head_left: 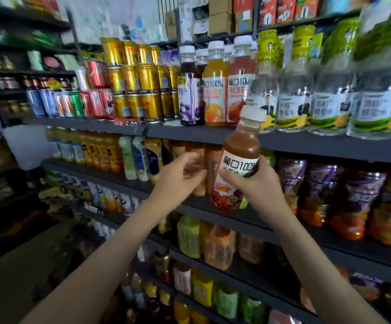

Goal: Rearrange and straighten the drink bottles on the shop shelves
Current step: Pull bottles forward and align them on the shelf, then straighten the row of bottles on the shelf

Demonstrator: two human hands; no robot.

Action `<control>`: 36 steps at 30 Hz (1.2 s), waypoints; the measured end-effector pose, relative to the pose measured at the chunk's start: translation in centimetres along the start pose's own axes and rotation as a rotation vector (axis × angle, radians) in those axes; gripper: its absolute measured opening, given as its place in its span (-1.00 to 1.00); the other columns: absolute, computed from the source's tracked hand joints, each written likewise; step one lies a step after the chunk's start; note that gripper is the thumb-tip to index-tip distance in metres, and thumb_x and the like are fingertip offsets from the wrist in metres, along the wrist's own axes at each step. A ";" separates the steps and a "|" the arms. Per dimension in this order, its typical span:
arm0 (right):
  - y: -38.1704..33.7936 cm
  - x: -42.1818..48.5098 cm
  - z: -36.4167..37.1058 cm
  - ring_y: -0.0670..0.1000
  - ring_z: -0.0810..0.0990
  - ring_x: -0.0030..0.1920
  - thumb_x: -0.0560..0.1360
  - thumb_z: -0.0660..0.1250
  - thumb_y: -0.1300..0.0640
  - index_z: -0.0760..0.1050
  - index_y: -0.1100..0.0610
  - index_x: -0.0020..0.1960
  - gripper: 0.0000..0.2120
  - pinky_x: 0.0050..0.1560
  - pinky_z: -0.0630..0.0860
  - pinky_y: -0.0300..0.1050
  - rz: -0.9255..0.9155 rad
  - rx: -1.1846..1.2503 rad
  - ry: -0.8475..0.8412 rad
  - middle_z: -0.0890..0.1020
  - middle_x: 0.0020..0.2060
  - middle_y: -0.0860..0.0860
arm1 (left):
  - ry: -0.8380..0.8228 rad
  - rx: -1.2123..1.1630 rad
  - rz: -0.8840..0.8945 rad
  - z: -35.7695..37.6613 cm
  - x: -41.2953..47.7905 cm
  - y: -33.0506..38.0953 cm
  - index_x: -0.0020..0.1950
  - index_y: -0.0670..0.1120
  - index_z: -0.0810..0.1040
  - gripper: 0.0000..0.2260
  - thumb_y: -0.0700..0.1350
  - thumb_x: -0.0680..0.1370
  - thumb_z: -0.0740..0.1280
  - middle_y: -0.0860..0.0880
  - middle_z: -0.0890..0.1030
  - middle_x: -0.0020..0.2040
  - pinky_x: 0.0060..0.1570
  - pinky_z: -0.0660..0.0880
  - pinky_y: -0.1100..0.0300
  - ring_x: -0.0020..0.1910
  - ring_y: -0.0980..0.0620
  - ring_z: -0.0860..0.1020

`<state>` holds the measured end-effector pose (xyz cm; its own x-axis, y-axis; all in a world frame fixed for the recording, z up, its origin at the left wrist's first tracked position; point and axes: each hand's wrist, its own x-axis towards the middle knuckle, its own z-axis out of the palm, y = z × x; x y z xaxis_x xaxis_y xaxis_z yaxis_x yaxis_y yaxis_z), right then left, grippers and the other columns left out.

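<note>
My right hand (253, 183) grips a brown-red juice bottle (236, 160) with a white cap and a white label, held tilted in front of the shelves. Just left of the bottle, my left hand (180, 176) hovers with loosely curved fingers and holds nothing. Above, on the upper shelf (143, 130), stand a purple juice bottle (189, 94), an orange juice bottle (215, 90) and a red juice bottle (239, 85) of the same brand, upright in a row.
Stacked gold cans (140, 83) and red cans (96, 90) stand left of the juice row. Clear water bottles (330, 97) fill the right of that shelf. Lower shelves hold orange bottles (199, 160), purple-labelled bottles (318, 195) and green bottles (188, 237). Cartons sit on top.
</note>
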<state>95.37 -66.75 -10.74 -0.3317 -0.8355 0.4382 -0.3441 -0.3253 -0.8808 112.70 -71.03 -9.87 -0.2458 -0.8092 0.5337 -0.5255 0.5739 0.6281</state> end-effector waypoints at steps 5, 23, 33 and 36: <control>-2.1 4.6 3.4 -0.11 0.64 -0.04 0.20 0.55 -0.06 0.50 0.04 0.11 -0.47 0.04 0.60 0.05 -0.086 0.065 -0.006 0.67 -0.05 -0.10 | 0.064 -0.056 0.042 -1.5 4.7 -3.3 0.29 -0.03 0.48 -0.68 -0.16 0.54 0.34 0.11 0.58 0.08 0.06 0.47 0.43 0.07 0.21 0.54; -8.0 14.8 18.9 -0.22 0.61 0.01 0.44 0.41 -0.01 0.44 0.02 0.26 -0.57 0.07 0.56 -0.20 -0.266 -0.003 0.110 0.64 0.03 -0.11 | 0.023 -0.160 0.161 -11.5 18.2 -12.0 0.28 0.06 0.43 -0.50 0.11 0.39 0.47 0.28 0.50 -0.06 -0.25 0.39 0.57 -0.18 0.38 0.46; -4.5 16.1 18.4 0.08 0.45 0.15 0.43 0.46 0.09 0.30 0.19 0.30 -0.46 0.03 0.30 -0.29 -0.243 -0.663 0.491 0.47 0.10 0.07 | -0.128 -0.361 0.099 -8.6 23.3 -13.0 0.23 -0.03 0.50 -0.56 0.08 0.41 0.46 0.12 0.60 0.09 -0.21 0.41 0.44 -0.03 0.18 0.57; -3.9 16.4 18.7 0.09 0.37 0.25 0.43 0.45 0.05 0.23 0.21 0.36 -0.37 0.03 0.23 -0.32 -0.210 -0.740 0.476 0.42 0.22 0.11 | -0.148 -0.393 0.088 -7.9 23.9 -12.6 0.18 -0.03 0.51 -0.59 0.08 0.40 0.47 0.13 0.62 0.05 -0.23 0.43 0.42 -0.08 0.22 0.58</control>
<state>107.72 -87.43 -3.47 -0.4702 -0.4662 0.7494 -0.8609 0.0552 -0.5058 119.85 -96.64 -0.57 -0.4051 -0.7480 0.5257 -0.1541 0.6226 0.7672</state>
